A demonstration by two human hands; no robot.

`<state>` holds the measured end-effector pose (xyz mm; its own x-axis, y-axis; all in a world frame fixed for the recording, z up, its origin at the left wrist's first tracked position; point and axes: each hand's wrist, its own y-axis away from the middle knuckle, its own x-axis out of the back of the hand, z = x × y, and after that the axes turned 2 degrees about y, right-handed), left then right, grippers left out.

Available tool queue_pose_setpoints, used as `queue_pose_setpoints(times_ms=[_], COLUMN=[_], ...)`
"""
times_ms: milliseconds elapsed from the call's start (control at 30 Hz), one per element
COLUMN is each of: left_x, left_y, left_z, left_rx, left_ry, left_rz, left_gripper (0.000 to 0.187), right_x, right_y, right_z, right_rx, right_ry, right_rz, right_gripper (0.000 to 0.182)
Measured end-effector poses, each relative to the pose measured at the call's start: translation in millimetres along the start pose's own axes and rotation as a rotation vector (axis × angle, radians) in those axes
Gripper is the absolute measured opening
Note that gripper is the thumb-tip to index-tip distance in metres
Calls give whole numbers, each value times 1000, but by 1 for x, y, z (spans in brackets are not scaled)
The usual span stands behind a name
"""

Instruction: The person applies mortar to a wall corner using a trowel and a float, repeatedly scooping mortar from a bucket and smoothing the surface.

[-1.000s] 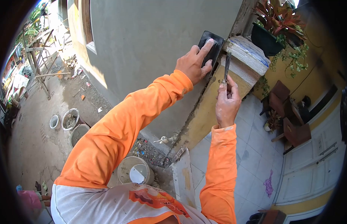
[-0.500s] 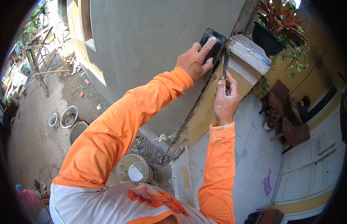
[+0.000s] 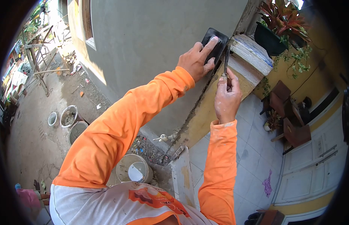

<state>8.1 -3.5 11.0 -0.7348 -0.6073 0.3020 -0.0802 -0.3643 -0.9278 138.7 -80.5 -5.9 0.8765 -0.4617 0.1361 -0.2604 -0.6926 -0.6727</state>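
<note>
My left hand (image 3: 197, 63) grips a black plastering float (image 3: 211, 38) laid against the grey plastered wall (image 3: 144, 48), close to its right edge. In my right hand (image 3: 227, 99) is a slim dark trowel (image 3: 226, 62), its narrow blade seen nearly edge-on and pointing up. The blade stands right beside the float, at the corner between the grey wall and the white ledge (image 3: 251, 54). Below the ledge runs a yellow wall end (image 3: 208, 116), with a rough dark joint along the grey plaster. My right fingers wrap round the trowel's handle.
A potted plant (image 3: 271, 37) stands over the ledge. Lower down are a tap (image 3: 164, 138) and a large bucket (image 3: 122, 168). Smaller buckets (image 3: 68, 116) sit on the ground at left near wooden trestles (image 3: 37, 56). Chairs (image 3: 294, 135) stand on the tiled porch at right.
My right hand and the trowel have shifted slightly upward along the corner. My left hand and the float stay almost in place on the wall.
</note>
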Motion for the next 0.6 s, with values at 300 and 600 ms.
queue_pose_setpoints(times_ms=[300, 600], left_x=[-2, -3], left_y=[0, 0], left_z=[-2, 0], left_rx=[-9, 6], left_ry=[12, 35], left_rz=[8, 24], left_gripper=[69, 68], right_x=[-15, 15], right_y=[6, 94], right_z=[1, 58], right_rx=[23, -128], right_ry=[112, 175], right_rz=[72, -38], right_gripper=[34, 37])
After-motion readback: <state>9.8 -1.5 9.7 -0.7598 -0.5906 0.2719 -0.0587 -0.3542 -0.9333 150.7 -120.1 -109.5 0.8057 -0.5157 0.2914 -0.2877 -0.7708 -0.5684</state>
